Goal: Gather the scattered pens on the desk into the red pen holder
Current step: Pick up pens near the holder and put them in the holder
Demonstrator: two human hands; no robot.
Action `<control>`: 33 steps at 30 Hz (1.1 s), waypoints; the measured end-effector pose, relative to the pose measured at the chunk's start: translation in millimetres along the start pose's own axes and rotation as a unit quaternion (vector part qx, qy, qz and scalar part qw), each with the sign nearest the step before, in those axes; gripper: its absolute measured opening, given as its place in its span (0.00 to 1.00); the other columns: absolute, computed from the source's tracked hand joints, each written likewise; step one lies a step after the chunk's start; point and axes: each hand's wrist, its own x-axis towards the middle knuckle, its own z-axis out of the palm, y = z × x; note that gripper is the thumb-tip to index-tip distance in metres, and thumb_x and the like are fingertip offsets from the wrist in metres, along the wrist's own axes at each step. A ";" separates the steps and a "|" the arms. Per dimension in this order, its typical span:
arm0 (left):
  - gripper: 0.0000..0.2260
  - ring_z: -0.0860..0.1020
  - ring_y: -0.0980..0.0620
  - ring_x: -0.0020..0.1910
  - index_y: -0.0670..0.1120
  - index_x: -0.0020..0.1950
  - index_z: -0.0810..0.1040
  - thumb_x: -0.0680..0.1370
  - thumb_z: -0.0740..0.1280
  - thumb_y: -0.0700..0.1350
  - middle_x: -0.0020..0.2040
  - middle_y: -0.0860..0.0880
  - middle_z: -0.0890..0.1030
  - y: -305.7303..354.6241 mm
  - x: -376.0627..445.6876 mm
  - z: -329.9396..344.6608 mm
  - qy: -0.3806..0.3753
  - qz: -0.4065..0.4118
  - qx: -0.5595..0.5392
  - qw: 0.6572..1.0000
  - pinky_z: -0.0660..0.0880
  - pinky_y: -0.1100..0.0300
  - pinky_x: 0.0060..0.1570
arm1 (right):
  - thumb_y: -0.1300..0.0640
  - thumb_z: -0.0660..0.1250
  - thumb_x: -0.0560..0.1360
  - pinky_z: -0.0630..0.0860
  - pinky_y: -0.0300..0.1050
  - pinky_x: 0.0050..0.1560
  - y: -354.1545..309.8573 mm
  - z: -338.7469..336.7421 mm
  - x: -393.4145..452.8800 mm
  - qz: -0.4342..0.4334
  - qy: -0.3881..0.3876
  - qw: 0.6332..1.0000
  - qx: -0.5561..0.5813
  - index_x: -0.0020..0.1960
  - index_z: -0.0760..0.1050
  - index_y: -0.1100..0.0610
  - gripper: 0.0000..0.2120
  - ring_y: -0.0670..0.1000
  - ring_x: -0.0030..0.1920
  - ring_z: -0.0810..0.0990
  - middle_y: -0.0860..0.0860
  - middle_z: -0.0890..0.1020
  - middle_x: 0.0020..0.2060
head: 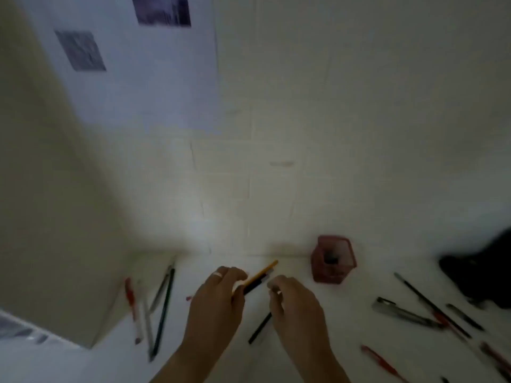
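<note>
Both forearms reach forward; the left hand [218, 297] has curled fingers, and the right hand [297, 305] curls beside it.

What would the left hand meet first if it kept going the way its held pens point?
Probably nothing on the desk: the left hand aims its pens up-right, passing left of the red pen holder toward the wall; depth is unclear.

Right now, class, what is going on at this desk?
A person is gathering pens. The left hand holds a small bunch of pens, their tips pointing toward the red pen holder by the wall. The right hand grips a dark pen. More pens lie scattered on the desk on both sides.
</note>
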 end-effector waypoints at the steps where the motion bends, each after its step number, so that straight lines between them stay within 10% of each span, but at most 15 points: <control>1: 0.12 0.79 0.58 0.47 0.54 0.54 0.79 0.75 0.70 0.40 0.50 0.58 0.79 -7.5 -1.4 14.2 0.003 0.013 0.002 1.000 0.73 0.69 0.40 | 0.54 0.64 0.78 0.68 0.35 0.39 6.2 13.9 -3.5 -0.013 0.004 1.000 -0.001 0.53 0.77 0.47 0.06 0.46 0.43 0.79 0.44 0.80 0.44; 13: 0.14 0.79 0.47 0.53 0.53 0.62 0.79 0.77 0.66 0.48 0.54 0.51 0.82 -78.3 1.4 94.8 0.024 0.044 0.172 0.984 0.74 0.52 0.50 | 0.61 0.73 0.66 0.78 0.45 0.35 51.8 116.2 -6.7 -0.119 0.074 0.981 -0.132 0.40 0.77 0.53 0.07 0.52 0.39 0.78 0.49 0.78 0.37; 33: 0.04 0.80 0.44 0.51 0.44 0.46 0.79 0.75 0.71 0.43 0.50 0.42 0.83 -54.3 6.3 68.8 -0.081 -0.070 -0.017 0.994 0.75 0.56 0.46 | 0.62 0.67 0.72 0.76 0.45 0.44 45.2 123.1 -28.4 -0.095 0.150 0.984 -0.026 0.42 0.77 0.56 0.03 0.50 0.41 0.76 0.48 0.79 0.39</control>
